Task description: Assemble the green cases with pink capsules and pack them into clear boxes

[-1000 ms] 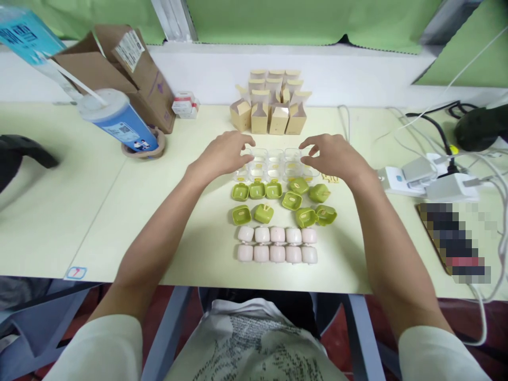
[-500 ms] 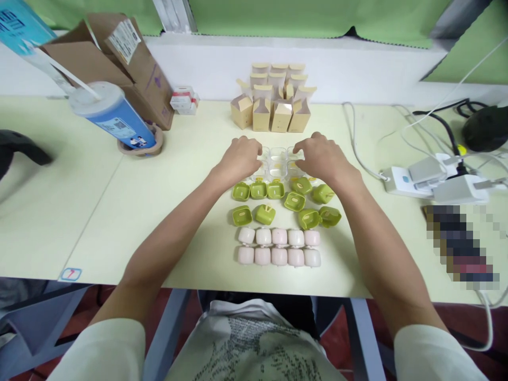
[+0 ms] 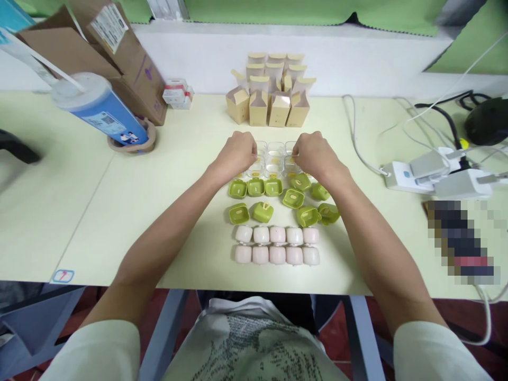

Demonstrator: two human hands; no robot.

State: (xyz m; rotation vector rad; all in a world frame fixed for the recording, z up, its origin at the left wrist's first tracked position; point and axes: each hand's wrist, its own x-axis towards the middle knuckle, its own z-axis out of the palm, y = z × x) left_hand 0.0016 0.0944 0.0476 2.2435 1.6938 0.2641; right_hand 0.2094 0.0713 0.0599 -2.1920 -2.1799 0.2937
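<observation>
Head view, looking down: both hands reach forward over the counter (image 3: 130, 185) to a block of clear containers (image 3: 274, 166) standing in rows near its middle. The left hand (image 3: 237, 150) is at the block's left side and the right hand (image 3: 316, 152) at its right, each with fingers bent downward and drawn in toward the thumb, only slightly open. Fingertips lie right at the containers' edges, but whether either hand actually grips one I cannot tell; the hands also hide the outer containers in part. Just nearer the person sit green pieces (image 3: 273, 186), three side by side on the left and the others scattered at various angles, some hollow side up. Nearer again, pale pink and white pieces (image 3: 277, 235) form two neat rows of five. Beyond the containers, small cardboard boxes (image 3: 259, 114) stand close together with flaps up, near the wall (image 3: 341, 69). A blue cup (image 3: 111, 124) leans at far left.
</observation>
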